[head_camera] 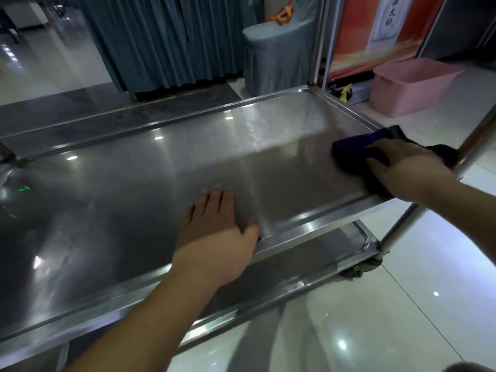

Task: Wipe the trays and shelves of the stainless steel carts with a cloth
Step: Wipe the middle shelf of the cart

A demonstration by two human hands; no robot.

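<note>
The stainless steel cart's top tray (pixel 139 183) fills most of the head view, shiny and bare. My left hand (pixel 217 232) lies flat on it near the front rim, fingers spread, holding nothing. My right hand (pixel 408 170) presses a dark purple cloth (pixel 351 149) onto the tray's right end, next to the cart's upright post (pixel 472 146). Part of the cloth hangs over the right rim. A lower shelf (pixel 322 253) shows beneath the front rim.
A pink plastic tub (pixel 410 87) sits on the tiled floor at the back right. A fabric-covered chair (pixel 279 55) and blue curtains (pixel 161 41) stand behind the cart. A cart wheel (pixel 362 269) is at the lower right.
</note>
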